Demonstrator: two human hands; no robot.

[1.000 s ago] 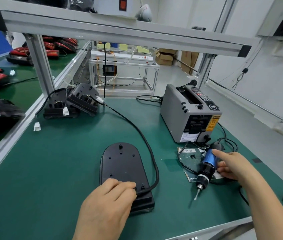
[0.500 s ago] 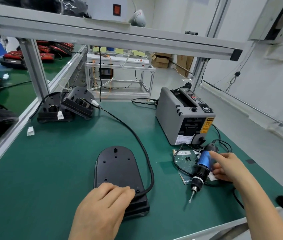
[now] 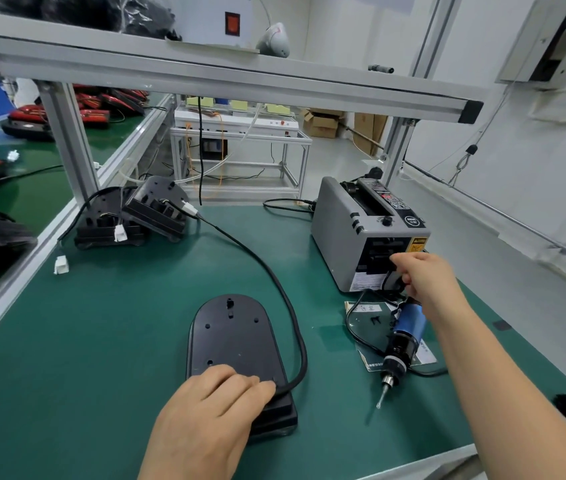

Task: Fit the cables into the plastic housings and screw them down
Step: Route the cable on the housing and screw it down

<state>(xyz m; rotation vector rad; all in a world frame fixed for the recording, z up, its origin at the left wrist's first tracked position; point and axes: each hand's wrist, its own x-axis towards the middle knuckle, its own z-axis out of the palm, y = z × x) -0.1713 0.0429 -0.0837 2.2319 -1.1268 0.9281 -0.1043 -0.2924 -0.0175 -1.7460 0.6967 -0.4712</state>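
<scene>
Head view of a green table (image 3: pixel 101 341). A black plastic housing (image 3: pixel 236 337), oval with its flat side up, lies in the middle near the front edge. The left hand (image 3: pixel 212 414) rests on the housing's near end. Its fingers lie loosely over the plastic and grip nothing, and the fingertips sit just beside the point where the black cable (image 3: pixel 274 271) leaves the housing. The cable loops to the right of the housing and runs back to a white plug (image 3: pixel 189 209) at two more housings (image 3: pixel 157 209), which stand at the far left of the table, one leaning on the other. A loose white connector (image 3: pixel 60 265) lies by the left rail.

To the right, the right hand (image 3: pixel 425 280) is in front of a grey machine (image 3: pixel 340 230), fingers curled round the black rear end of a blue screwdriver (image 3: pixel 407 327). The screwdriver slants down with its bit towards the front edge; whether the tip touches the table cannot be told. It is above a clear bag (image 3: pixel 364 323), on which small black screws (image 3: pixel 375 320) lie
</scene>
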